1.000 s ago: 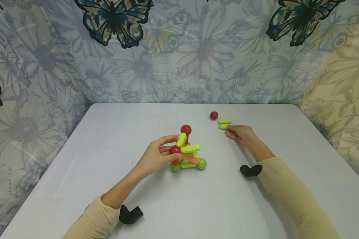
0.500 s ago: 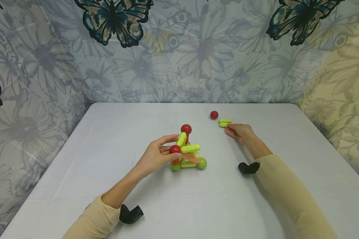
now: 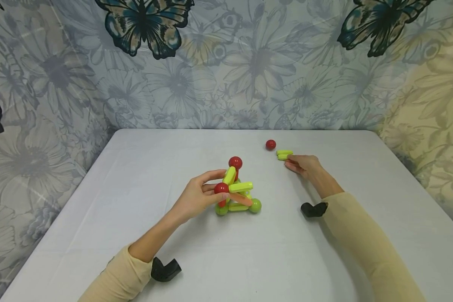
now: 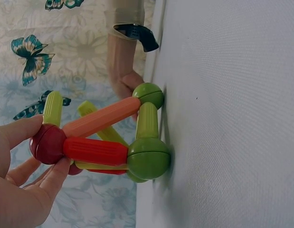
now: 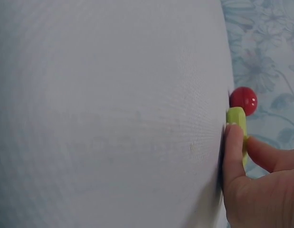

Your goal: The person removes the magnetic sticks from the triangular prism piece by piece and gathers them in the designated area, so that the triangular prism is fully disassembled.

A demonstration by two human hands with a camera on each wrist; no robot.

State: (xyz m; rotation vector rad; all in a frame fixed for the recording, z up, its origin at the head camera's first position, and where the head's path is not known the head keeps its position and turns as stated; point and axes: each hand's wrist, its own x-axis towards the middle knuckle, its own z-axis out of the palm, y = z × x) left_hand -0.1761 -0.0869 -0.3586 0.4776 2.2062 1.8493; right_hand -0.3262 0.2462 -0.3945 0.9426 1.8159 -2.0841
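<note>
On the table stands a frame of magnetic rods and balls (image 3: 238, 207), with green balls at the bottom and red balls higher up. My left hand (image 3: 197, 196) grips its near red ball (image 4: 48, 144) between thumb and fingers. An orange rod (image 4: 101, 118) and a red rod (image 4: 95, 150) run from that ball toward green balls. Farther back, my right hand (image 3: 305, 166) pinches the nearer of two yellow-green rods (image 5: 236, 115) lying side by side. The thumb and a finger are on opposite sides of it. Its right end is hidden by the fingers.
A loose red ball (image 3: 270, 144) lies on the white-covered table (image 3: 249, 260), just beyond the rods. The patterned wall (image 3: 256, 84) rises behind the table's far edge. Black wrist mounts (image 3: 165, 269) sit below both sleeves.
My right hand has shifted slightly away from me, and the nearer rod has slid a little closer to the other one. My left hand and the frame hold still.
</note>
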